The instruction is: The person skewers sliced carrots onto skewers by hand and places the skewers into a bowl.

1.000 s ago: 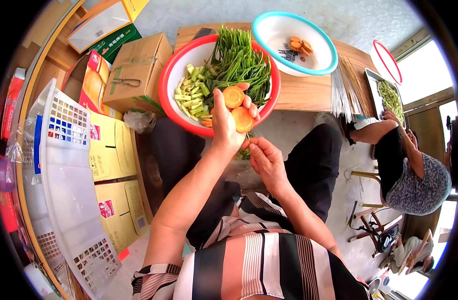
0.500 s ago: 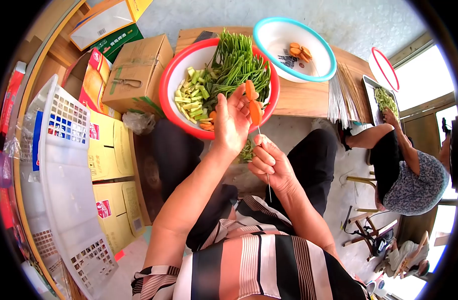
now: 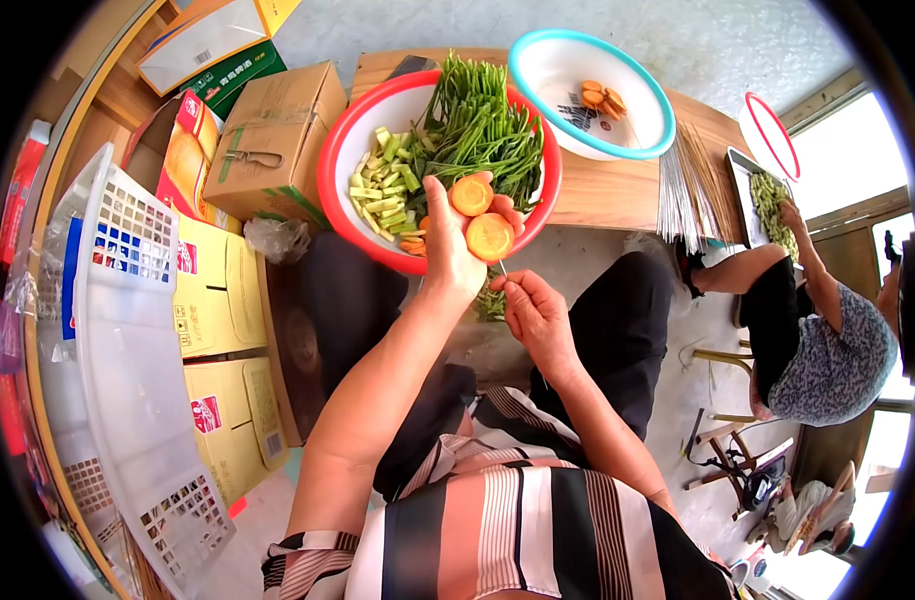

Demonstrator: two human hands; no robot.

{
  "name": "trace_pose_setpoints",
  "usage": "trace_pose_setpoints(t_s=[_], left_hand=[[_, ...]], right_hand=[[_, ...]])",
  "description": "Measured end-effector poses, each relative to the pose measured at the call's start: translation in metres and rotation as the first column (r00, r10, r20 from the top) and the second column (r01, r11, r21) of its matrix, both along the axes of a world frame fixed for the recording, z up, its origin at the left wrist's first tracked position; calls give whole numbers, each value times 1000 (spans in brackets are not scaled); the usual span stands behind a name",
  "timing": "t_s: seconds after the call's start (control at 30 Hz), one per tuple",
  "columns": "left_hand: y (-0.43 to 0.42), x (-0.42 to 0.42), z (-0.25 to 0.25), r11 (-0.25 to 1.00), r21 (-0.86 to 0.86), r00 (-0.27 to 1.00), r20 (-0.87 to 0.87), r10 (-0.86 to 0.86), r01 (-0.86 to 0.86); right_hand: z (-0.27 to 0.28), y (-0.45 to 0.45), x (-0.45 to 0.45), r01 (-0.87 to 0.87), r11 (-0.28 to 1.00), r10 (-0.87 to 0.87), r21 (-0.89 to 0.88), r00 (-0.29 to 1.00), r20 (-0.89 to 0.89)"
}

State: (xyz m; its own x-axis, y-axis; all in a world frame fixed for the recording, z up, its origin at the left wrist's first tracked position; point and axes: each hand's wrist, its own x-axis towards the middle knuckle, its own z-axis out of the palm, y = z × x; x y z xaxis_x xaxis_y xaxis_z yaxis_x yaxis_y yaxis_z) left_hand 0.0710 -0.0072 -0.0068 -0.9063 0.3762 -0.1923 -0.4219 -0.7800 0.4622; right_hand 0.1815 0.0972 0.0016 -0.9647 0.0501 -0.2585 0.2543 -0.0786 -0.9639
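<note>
Two round carrot slices [image 3: 490, 237] sit one above the other on a thin skewer over the front of the red-rimmed basin [image 3: 330, 205]. My left hand [image 3: 454, 255] is cupped behind them, its fingers curled around the slices and its thumb pointing up. Just below, my right hand [image 3: 540, 318] pinches the skewer [image 3: 504, 268] under the lower slice. Inside the basin are long green leafy stems [image 3: 483, 130], cut pale-green stem pieces [image 3: 383, 190] and some carrot slices, partly hidden by my left hand.
A blue-rimmed basin [image 3: 518, 85] holds more carrot slices [image 3: 603, 98]. Loose skewers [image 3: 693, 185] lie on the wooden table [image 3: 603, 200]. Cardboard boxes [image 3: 273, 140] and a white plastic basket [image 3: 143, 360] stand left. At right, another person [image 3: 828, 355] reaches to a tray of green pieces [image 3: 768, 205].
The carrot slices have turned from nearly edge-on to face me and moved slightly down and left. My left fingers have come around behind them. My right hand has tilted the skewer.
</note>
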Motion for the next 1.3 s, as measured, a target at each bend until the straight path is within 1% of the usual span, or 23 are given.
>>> trace_pose_setpoints(t_s=[0.03,0.07,0.23,0.3,0.43,0.5,0.63,0.73,0.8,0.93,1.03,1.1,1.23,1.3], left_hand=[[-1,0,-3,999,37,999,-46,-18,20],[3,2,5,999,15,999,30,39,-40],[8,3,5,996,31,995,48,87,-88],[8,2,3,993,17,993,23,117,-117],[3,3,3,993,-22,993,10,119,-119],[2,3,1,992,-37,993,-33,117,-119],[1,3,1,993,-38,993,-27,114,-115],[-1,4,1,995,-32,995,-8,98,-98],[-2,5,6,994,62,996,11,88,-89],[0,2,0,995,57,997,-11,77,-77],[1,2,2,994,66,997,-7,82,-82],[2,2,2,995,61,996,24,82,-84],[3,2,-2,995,59,997,32,76,-78],[3,1,-4,996,63,998,16,66,-67]], right_hand=[[2,-1,0,3,1000,-3,-1,1000,0],[5,-3,1,0,1000,0,8,1000,-6],[3,-11,-2,31,999,-31,9,999,-8],[0,-14,-4,43,997,-41,57,998,-46],[2,-18,-9,38,996,-35,82,999,-35],[-1,-21,-11,55,997,-52,61,998,-44],[0,-22,-11,47,998,-44,50,997,-62],[-8,-19,-11,36,997,-34,63,999,-39],[-8,-15,-12,0,998,4,64,998,-67],[-7,-15,-12,15,997,-9,79,997,-75],[-6,-14,-12,29,998,-25,55,997,-68],[-6,-12,-12,36,995,-33,96,999,-23],[-6,-12,-12,39,993,-36,108,999,-23],[-6,-12,-12,45,992,-39,114,998,-55]])
